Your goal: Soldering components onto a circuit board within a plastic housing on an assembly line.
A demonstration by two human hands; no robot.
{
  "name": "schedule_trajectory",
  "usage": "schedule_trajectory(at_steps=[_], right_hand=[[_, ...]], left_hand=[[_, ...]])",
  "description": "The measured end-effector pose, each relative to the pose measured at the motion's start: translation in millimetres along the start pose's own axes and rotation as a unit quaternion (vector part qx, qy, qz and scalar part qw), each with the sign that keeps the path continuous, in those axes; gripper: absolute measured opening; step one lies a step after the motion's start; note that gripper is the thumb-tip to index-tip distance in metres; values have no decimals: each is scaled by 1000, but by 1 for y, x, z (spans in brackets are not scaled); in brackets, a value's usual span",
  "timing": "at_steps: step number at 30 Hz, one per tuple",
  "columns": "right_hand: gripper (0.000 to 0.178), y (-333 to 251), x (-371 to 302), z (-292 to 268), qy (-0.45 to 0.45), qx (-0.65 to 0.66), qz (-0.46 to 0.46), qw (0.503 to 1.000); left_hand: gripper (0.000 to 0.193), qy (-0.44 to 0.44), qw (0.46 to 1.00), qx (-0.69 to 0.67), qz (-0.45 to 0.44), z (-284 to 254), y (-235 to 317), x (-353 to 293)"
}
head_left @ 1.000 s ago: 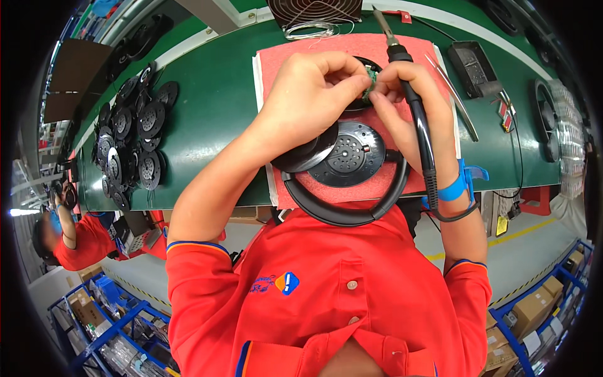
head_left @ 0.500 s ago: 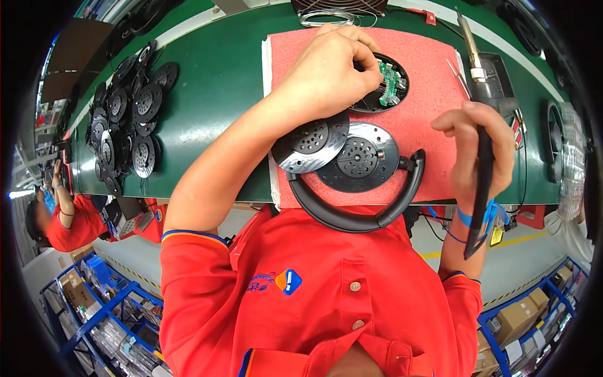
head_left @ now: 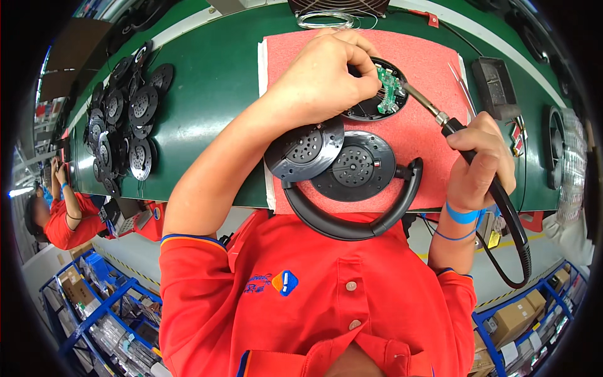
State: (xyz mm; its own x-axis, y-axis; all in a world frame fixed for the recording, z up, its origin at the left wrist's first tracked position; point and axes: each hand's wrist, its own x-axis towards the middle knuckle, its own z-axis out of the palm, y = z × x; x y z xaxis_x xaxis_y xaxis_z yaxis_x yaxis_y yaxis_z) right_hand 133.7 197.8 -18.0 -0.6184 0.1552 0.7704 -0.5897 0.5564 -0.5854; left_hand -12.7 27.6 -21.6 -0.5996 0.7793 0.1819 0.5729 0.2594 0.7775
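My right hand grips a soldering iron by its black handle, with its metal tip at the right rim of a round black headphone housing. Inside that housing lies a green circuit board. Over the housing's left side my left hand is closed in a pinch; whatever its fingertips hold is hidden. Below it, a perforated black speaker disc partly overlaps a second one. The black curved headband is joined near the second disc and arcs along the table's front edge.
A pink foam mat lies under the work on the green table. Many speaker discs are piled at left. Tweezers and a dark tray lie at right; coiled wire at the back. A co-worker sits far left.
The soldering iron has swung from pointing up over the tray to pointing left, its tip now at the housing. My left hand stays almost in place.
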Motion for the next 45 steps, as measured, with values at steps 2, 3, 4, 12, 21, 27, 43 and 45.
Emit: schedule_trajectory(at_steps=[2, 3, 4, 12, 21, 27, 43, 45], right_hand=[[30, -1, 0, 0, -11, -11, 15, 1000], [30, -1, 1, 0, -11, -10, 15, 1000], [30, -2, 1, 0, -15, -12, 19, 1000], [27, -2, 2, 2, -24, -13, 29, 999], [24, 0, 4, 6, -29, -28, 23, 999], [21, 0, 5, 7, -41, -36, 24, 998], [26, -4, 7, 7, -58, -42, 16, 997], [32, -5, 8, 7, -70, -52, 14, 996]], left_hand=[[12, -11, 1000, -14, -16, 0, 0, 0], [12, -11, 1000, -14, -16, 1, -1, 0], [12, 3, 1000, -17, -11, 3, -2, 0], [11, 23, 1000, -16, 0, 5, 0, 0], [11, 19, 999, 37, 30, 4, 0, -1], [11, 29, 998, 49, 36, 5, 0, -1], [11, 62, 996, 40, 52, 8, -1, 0], [11, 62, 996, 36, 48, 8, -1, 0]])
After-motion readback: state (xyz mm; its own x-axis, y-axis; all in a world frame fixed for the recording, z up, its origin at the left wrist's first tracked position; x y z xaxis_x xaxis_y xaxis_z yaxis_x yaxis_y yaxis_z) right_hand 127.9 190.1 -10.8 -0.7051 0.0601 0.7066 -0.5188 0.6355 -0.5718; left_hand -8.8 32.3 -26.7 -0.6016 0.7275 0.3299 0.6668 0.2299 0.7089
